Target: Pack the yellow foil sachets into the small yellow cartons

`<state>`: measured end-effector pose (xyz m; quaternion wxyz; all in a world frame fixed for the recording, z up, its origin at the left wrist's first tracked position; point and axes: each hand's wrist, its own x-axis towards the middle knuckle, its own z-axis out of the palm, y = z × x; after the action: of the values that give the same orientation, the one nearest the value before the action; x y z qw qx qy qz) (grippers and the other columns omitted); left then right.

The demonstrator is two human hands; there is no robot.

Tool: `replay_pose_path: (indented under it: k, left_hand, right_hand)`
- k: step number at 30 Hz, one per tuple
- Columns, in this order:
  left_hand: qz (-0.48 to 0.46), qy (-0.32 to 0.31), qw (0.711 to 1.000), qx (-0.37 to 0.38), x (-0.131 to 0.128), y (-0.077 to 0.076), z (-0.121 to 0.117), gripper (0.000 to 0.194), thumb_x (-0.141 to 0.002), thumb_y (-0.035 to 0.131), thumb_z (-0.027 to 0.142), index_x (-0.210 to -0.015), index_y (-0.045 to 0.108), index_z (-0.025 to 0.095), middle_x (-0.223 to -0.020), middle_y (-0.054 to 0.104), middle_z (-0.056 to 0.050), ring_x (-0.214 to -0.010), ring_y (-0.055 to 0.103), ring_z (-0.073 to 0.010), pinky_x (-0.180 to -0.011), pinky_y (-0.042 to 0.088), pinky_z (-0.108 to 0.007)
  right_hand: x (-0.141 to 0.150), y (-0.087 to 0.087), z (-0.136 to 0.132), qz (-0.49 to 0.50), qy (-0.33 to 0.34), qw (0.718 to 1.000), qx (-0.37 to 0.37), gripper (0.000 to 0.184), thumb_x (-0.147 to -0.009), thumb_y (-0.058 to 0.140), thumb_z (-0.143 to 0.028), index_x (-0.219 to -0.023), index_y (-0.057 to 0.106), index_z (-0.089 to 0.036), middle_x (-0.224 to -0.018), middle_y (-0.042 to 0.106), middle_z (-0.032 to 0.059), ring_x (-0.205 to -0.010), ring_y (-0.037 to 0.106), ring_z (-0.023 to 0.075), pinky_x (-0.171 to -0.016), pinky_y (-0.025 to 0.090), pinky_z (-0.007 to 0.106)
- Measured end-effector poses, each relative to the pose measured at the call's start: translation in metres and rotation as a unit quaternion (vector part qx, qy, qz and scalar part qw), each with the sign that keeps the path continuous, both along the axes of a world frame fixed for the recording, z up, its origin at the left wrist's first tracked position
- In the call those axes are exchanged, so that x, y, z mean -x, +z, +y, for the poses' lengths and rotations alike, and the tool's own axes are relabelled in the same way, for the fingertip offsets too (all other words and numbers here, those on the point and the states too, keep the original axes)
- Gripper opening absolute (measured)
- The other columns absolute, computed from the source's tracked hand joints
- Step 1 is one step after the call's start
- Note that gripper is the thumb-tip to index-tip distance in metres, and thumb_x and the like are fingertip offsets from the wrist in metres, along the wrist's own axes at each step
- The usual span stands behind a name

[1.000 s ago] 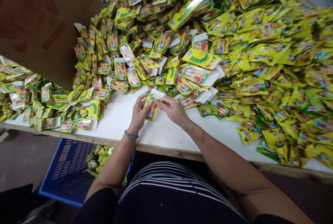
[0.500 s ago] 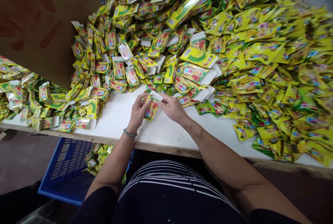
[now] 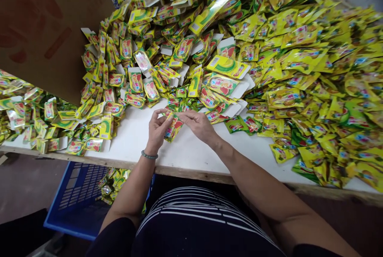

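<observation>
Both hands hold one small yellow-and-green printed carton (image 3: 172, 126) just above the white table top (image 3: 191, 151). My left hand (image 3: 156, 129), with a bead bracelet on the wrist, grips the carton's left side with bent fingers. My right hand (image 3: 200, 125) pinches its upper right end, where the white flap is folded shut. A heap of similar small open cartons (image 3: 143, 65) with white flaps lies right behind the hands.
Flat yellow sachets (image 3: 314, 73) cover the table's right half. More cartons (image 3: 44, 117) lie at the left. A brown cardboard sheet (image 3: 44, 26) leans at the upper left. A blue crate (image 3: 77, 193) holding packed cartons stands on the floor under the table's front edge.
The carton's white end flap, which stood open a second ago, is now folded down under my right fingers. Both hands stayed in place.
</observation>
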<state>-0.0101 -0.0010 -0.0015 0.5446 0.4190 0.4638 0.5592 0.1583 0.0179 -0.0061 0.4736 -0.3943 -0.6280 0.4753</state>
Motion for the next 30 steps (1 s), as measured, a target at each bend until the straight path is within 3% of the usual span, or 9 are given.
replay_pose_path:
  k: [6, 11, 17, 20, 23, 26, 30]
  left_hand:
    - [0.031, 0.026, 0.999, 0.001, 0.002, -0.002, -0.002, 0.044, -0.067, 0.087, 0.039, -0.099, 0.064, 0.02, -0.06, 0.064, 0.005, -0.052, 0.056, -0.0079, -0.051, 0.042, -0.019]
    - [0.028, 0.021, 0.999, 0.011, 0.0, -0.002, -0.001, 0.047, -0.064, 0.09, 0.038, -0.1, 0.066, 0.019, -0.064, 0.068, 0.003, -0.055, 0.061, -0.0094, -0.054, 0.045, -0.02]
    - [0.03, 0.002, 0.999, 0.014, -0.001, -0.001, 0.0, 0.043, -0.065, 0.089, 0.035, -0.099, 0.07, 0.019, -0.062, 0.067, 0.003, -0.05, 0.057, -0.0086, -0.051, 0.044, -0.021]
    - [0.031, 0.01, 0.999, 0.004, 0.001, -0.002, 0.0, 0.041, -0.066, 0.088, 0.038, -0.098, 0.071, 0.019, -0.06, 0.064, 0.004, -0.05, 0.056, -0.0084, -0.052, 0.044, -0.021]
    - [0.019, 0.016, 1.0, 0.004, 0.002, -0.002, -0.002, 0.039, -0.068, 0.087, 0.04, -0.098, 0.072, 0.019, -0.059, 0.062, 0.004, -0.05, 0.054, -0.008, -0.052, 0.043, -0.021]
    - [0.011, 0.008, 1.0, 0.009, 0.004, -0.001, -0.004, 0.04, -0.067, 0.087, 0.04, -0.098, 0.072, 0.019, -0.061, 0.064, 0.003, -0.052, 0.056, -0.0081, -0.053, 0.044, -0.021]
    - [0.005, 0.005, 1.0, 0.02, 0.006, -0.002, -0.004, 0.041, -0.067, 0.087, 0.039, -0.099, 0.07, 0.019, -0.061, 0.064, 0.004, -0.051, 0.054, -0.0076, -0.051, 0.041, -0.02]
  right_hand:
    - [0.002, 0.004, -0.003, -0.005, 0.002, 1.0, 0.007, 0.028, -0.089, 0.065, -0.05, -0.091, 0.081, -0.027, -0.096, 0.079, 0.0028, -0.09, 0.071, 0.0213, -0.083, 0.055, 0.037]
    - [0.006, -0.002, -0.003, -0.005, -0.054, 0.998, 0.036, 0.028, -0.081, 0.073, -0.05, -0.087, 0.08, -0.023, -0.086, 0.078, 0.003, -0.073, 0.067, 0.0186, -0.068, 0.053, 0.032]
    - [-0.002, -0.009, 0.002, 0.046, -0.024, 0.995, 0.089, 0.027, -0.083, 0.071, -0.047, -0.088, 0.08, -0.023, -0.086, 0.078, 0.002, -0.081, 0.07, 0.0208, -0.078, 0.056, 0.036]
    - [-0.005, -0.005, -0.001, -0.002, 0.007, 0.999, 0.043, 0.023, -0.089, 0.063, -0.042, -0.095, 0.08, -0.027, -0.097, 0.079, 0.0013, -0.092, 0.071, 0.0227, -0.086, 0.056, 0.04]
    - [-0.004, -0.003, -0.006, -0.069, -0.001, 0.995, -0.072, 0.028, -0.094, 0.055, -0.034, -0.108, 0.078, -0.027, -0.109, 0.077, 0.0038, -0.101, 0.069, 0.0238, -0.095, 0.053, 0.044]
    - [-0.001, -0.004, -0.011, -0.138, -0.012, 0.972, -0.188, 0.034, -0.095, 0.053, -0.031, -0.12, 0.073, -0.022, -0.115, 0.075, 0.009, -0.105, 0.067, 0.0256, -0.1, 0.051, 0.046]
    - [0.008, -0.011, -0.017, -0.166, -0.017, 0.962, -0.218, 0.037, -0.096, 0.053, -0.032, -0.127, 0.069, -0.018, -0.114, 0.075, 0.0117, -0.104, 0.067, 0.0259, -0.098, 0.052, 0.045]
